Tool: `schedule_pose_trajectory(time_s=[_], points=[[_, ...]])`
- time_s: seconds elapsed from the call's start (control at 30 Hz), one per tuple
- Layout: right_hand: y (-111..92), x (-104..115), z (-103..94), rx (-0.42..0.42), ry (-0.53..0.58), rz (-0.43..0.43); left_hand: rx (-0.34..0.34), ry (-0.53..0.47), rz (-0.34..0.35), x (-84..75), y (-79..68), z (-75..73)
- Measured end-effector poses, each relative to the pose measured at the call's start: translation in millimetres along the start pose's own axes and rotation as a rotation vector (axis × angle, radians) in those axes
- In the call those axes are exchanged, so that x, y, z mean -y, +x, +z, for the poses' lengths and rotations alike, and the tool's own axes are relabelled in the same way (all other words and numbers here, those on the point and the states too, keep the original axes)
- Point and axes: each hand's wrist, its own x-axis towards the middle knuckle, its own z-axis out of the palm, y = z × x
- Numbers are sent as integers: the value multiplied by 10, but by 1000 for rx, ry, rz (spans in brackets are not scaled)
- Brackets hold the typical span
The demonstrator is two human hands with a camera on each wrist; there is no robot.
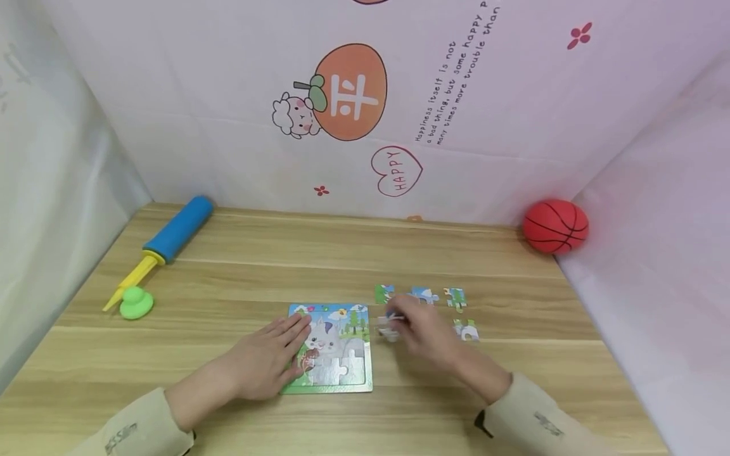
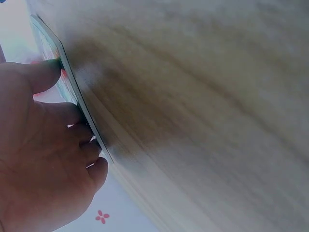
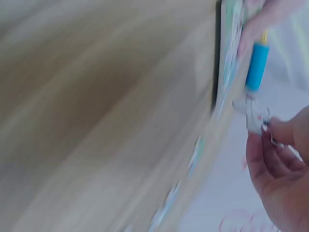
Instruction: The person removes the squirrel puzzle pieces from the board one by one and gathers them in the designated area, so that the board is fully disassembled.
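A square jigsaw puzzle (image 1: pixel 342 345) with a grey-white cartoon animal lies flat on the table in front of me. My left hand (image 1: pixel 265 361) rests on its left side, fingers stretched over the picture. In the left wrist view, the thumb and fingers lie along the puzzle's edge. Just right of the puzzle, my right hand (image 1: pixel 424 332) pinches a white-grey puzzle piece (image 3: pixel 254 116) between thumb and fingers, above the table. The piece is blurred in the head view. Loose pieces lie around that hand: a green one (image 1: pixel 384 294), a blue one (image 1: pixel 424 294) and others.
More loose pieces, one with a tree (image 1: pixel 456 297) and one white and green (image 1: pixel 467 330), lie farther right. A blue and yellow pump (image 1: pixel 179 228) and a green toy (image 1: pixel 136 303) sit at the left. A red ball (image 1: pixel 556 227) stands at the back right corner.
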Motion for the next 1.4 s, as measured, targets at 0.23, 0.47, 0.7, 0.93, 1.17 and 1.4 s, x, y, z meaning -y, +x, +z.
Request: schedule_pose_trajectory(time_s=[0.23,0.47,0.7,0.93,1.17,1.4], points=[[-284,-446,-286,185,60,377,-6,-16,0,7,-16,14],[-370,-622,-274,183,-22,429,-7,-19,-7,-1,-21,38],[-316,-631,-254,226,-156,415,-3,-28,-8,-22,-9,30],[-253,-635,-260,261,-196,381,-2,-18,-7,-16,-3,5],[-195,-551,-222,262,-252,342,-12,45,-9,-27,1,-12],[48,-154,-18,234,-180,230,-29,115,-14,-56,0,-3]])
